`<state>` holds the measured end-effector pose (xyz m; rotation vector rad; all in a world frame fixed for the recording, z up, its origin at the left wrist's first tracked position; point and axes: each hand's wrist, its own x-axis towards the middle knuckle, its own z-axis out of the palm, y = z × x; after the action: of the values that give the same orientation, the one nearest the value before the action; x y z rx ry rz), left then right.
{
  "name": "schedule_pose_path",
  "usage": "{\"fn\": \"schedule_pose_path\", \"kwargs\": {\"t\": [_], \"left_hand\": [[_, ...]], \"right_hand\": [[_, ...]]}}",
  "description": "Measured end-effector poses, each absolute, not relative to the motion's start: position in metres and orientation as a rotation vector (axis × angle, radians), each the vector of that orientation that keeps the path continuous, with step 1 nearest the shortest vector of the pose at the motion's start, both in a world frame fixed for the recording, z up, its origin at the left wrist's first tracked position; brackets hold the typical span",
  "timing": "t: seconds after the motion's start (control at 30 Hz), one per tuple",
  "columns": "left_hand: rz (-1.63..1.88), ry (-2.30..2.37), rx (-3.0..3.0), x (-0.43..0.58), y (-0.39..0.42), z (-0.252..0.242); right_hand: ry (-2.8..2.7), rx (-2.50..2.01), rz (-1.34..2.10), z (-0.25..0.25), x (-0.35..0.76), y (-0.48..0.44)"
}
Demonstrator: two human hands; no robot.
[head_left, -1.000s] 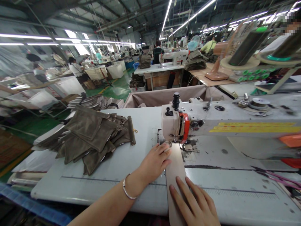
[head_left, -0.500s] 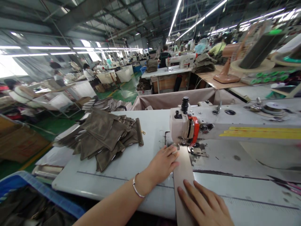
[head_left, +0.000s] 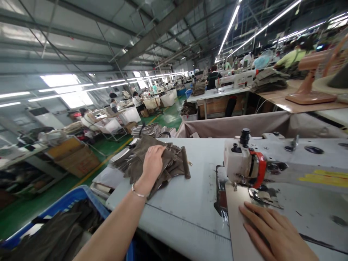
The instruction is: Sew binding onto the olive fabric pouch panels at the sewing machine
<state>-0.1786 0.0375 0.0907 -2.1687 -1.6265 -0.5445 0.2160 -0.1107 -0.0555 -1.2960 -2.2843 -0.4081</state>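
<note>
My left hand (head_left: 153, 163), with a bracelet at its wrist, is over a pile of dark olive-brown fabric pieces (head_left: 174, 163). Its fingers lie loosely bent on the top pieces, and no piece is lifted. My right hand (head_left: 274, 226) rests flat, fingers outstretched, on a long beige strip (head_left: 239, 221). The far end of that strip lies under the head of a white sewing machine (head_left: 236, 161), by the presser foot. A dark strip with a small metal zipper pull (head_left: 190, 164) lies at the pile's right edge.
A blue basket (head_left: 85, 194) of dark fabric stands low at left, below the table edge. Stacked grey pieces (head_left: 148, 130) lie behind the pile. A fabric-lined bin (head_left: 236, 125) runs behind the table. A brown fan (head_left: 312, 81) and several people at sewing stations are farther back.
My left hand has left the beige strip at the machine and moved left onto the fabric pile. My right hand stays on the strip. The view has turned left.
</note>
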Motion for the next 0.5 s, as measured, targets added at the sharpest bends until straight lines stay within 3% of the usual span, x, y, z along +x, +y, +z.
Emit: {"fn": "schedule_pose_path", "kwargs": {"t": [0.23,0.4,0.5], "left_hand": [[-0.416,-1.598,-2.197,-0.226,0.096,0.135],[-0.472,-1.425,-2.212,-0.24,0.056,0.161],[-0.772,-1.387,-2.078,-0.228,0.013,0.177]], "right_hand": [[-2.301,-1.284,-0.448,-0.059,0.219,-0.107],[-2.293,-1.304,-0.408,-0.057,0.216,-0.109],[-2.287,-1.35,-0.331,-0.05,0.212,-0.113]]}}
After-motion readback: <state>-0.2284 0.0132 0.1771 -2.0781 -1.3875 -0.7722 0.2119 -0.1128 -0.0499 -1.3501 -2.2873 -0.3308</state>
